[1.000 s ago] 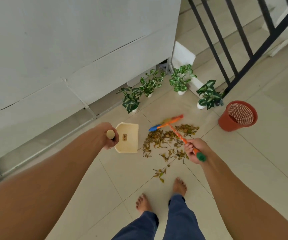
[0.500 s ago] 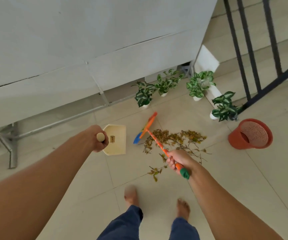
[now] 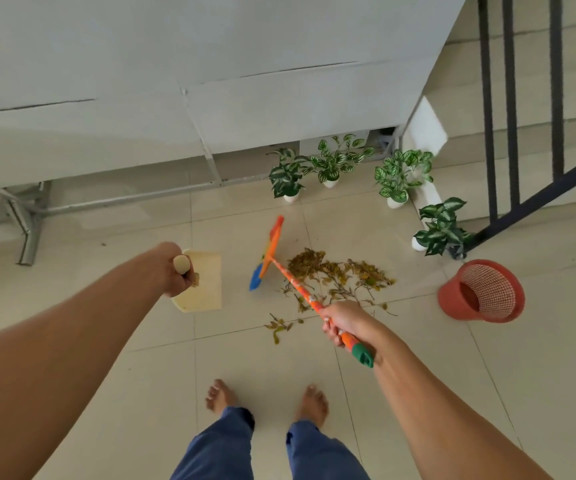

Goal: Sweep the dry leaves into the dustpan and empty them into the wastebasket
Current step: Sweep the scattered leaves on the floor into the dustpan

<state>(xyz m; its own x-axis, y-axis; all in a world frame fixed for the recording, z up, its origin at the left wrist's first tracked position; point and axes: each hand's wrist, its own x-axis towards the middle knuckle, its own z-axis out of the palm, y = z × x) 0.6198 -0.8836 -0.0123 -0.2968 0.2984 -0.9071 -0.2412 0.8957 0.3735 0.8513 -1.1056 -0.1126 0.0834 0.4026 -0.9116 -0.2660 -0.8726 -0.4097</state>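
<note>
Dry brown leaves (image 3: 335,277) lie scattered on the tiled floor ahead of my feet, with a small stray clump (image 3: 278,326) nearer me. My right hand (image 3: 340,323) grips the orange handle of a small broom (image 3: 269,252); its orange and blue head rests on the floor just left of the leaf pile. My left hand (image 3: 175,273) is closed on the handle of a cream dustpan (image 3: 203,284), which sits left of the broom head. A red mesh wastebasket (image 3: 482,291) stands upright at the right.
Several small potted plants (image 3: 328,164) stand along the wall behind the leaves. A black stair railing (image 3: 518,140) rises at the upper right. A metal frame leg (image 3: 27,233) stands at the left. My bare feet (image 3: 220,396) are below the leaves.
The view has shifted, so everything sits further right and nearer. The broom head has turned and moved from behind the leaves to their left side. The dustpan stayed in my left hand.
</note>
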